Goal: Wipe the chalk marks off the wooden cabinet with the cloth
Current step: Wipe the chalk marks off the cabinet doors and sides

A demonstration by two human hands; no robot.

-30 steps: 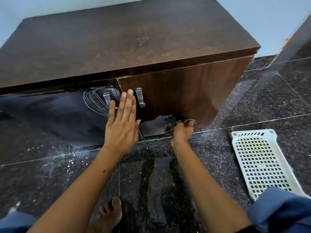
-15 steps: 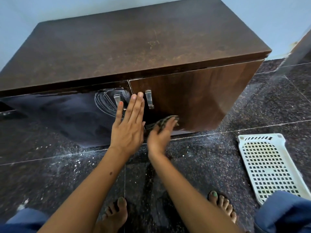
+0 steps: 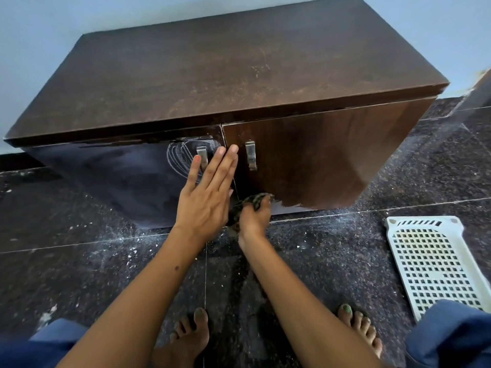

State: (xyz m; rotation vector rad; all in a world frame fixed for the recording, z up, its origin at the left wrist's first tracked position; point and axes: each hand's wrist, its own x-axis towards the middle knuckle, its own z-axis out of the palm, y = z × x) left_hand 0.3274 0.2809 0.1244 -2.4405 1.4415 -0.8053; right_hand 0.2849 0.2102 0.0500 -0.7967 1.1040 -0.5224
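A low dark wooden cabinet (image 3: 218, 75) with two doors stands against the wall. White chalk scribbles (image 3: 178, 159) show on the left door beside its metal handle (image 3: 202, 156). My left hand (image 3: 206, 200) presses flat, fingers straight, over the seam between the doors. My right hand (image 3: 253, 217) grips a dark patterned cloth (image 3: 252, 201) against the bottom of the right door, near the seam. A pale smear sits along the right door's lower edge (image 3: 289, 205).
A white perforated plastic tray (image 3: 430, 261) lies on the dark speckled floor at the right. Chalk dust and white flecks are scattered over the floor tiles (image 3: 106, 251). My bare feet (image 3: 186, 338) and blue trouser knees fill the bottom edge.
My right hand with the cloth swept left along the bottom of the right door, from its middle to beside the seam. My left hand stayed on the doors. The view shifted slightly.
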